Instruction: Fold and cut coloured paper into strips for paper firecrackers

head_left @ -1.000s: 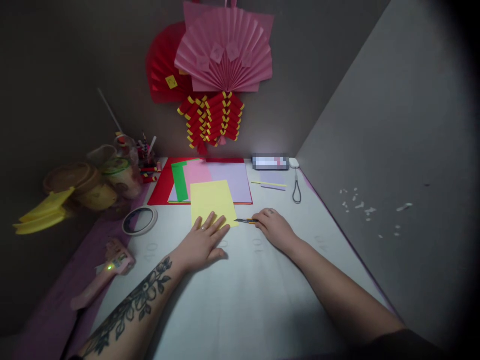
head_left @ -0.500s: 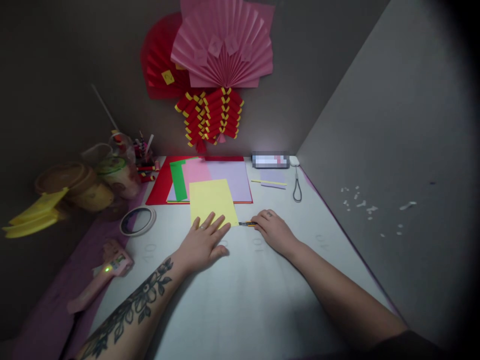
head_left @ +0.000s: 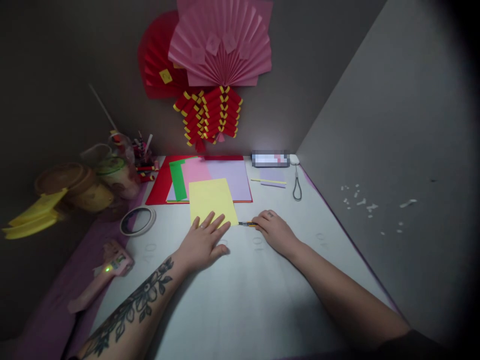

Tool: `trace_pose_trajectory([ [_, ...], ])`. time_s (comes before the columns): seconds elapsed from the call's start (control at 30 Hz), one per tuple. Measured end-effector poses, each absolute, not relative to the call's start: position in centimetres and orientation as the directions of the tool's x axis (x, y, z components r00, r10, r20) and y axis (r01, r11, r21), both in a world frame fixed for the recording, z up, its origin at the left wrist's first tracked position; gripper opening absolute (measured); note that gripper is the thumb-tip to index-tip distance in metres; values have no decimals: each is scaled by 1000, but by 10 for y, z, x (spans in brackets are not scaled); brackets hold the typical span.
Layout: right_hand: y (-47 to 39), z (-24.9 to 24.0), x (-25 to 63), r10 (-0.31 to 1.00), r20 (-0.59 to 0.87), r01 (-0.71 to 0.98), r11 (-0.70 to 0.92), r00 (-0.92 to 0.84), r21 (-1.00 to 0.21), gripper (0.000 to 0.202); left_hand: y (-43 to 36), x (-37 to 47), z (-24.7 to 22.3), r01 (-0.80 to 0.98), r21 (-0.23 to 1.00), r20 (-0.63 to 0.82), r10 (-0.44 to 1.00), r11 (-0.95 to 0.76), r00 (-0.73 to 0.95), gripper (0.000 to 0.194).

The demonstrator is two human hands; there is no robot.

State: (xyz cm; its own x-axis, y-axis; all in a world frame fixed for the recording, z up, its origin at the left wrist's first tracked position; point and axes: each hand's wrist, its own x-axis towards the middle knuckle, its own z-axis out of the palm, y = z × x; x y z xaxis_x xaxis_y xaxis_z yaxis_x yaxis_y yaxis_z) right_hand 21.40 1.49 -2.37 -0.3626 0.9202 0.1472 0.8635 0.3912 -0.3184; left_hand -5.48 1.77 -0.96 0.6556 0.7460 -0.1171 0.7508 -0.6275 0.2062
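Note:
My left hand lies flat with its fingers spread over the lower edge of a yellow paper sheet. To the right, my right hand is closed around a slim black-and-orange tool, whose kind is hard to make out. Its dark tip points left and meets the sheet's lower right corner. The top of the yellow sheet overlaps a stack of lilac, pink and green paper on a red sheet.
At left are a roll of tape, a pink glue gun with a green light, and several cups. Thin paper strips, a phone and a looped cord lie at the back right. Paper fans hang on the wall.
Both hands, the yellow sheet and the tool hold almost the same places. The whole view has shifted very slightly.

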Motion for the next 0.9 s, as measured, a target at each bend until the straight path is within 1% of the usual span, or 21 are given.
trace_pose_trajectory([
  [0.57,13,-23,215,913,131,851,407,-386,-331,17,16,-53,-7,763,207,-134,755,-613,642,65],
  [0.73,16,-22,210,912,169,855,409,-373,-318,17,10,-46,-10,807,197,-142,799,-556,585,62],
  [0.9,19,-20,203,917,162,866,398,-365,-301,17,4,-39,-15,843,176,-113,840,-509,531,61],
])
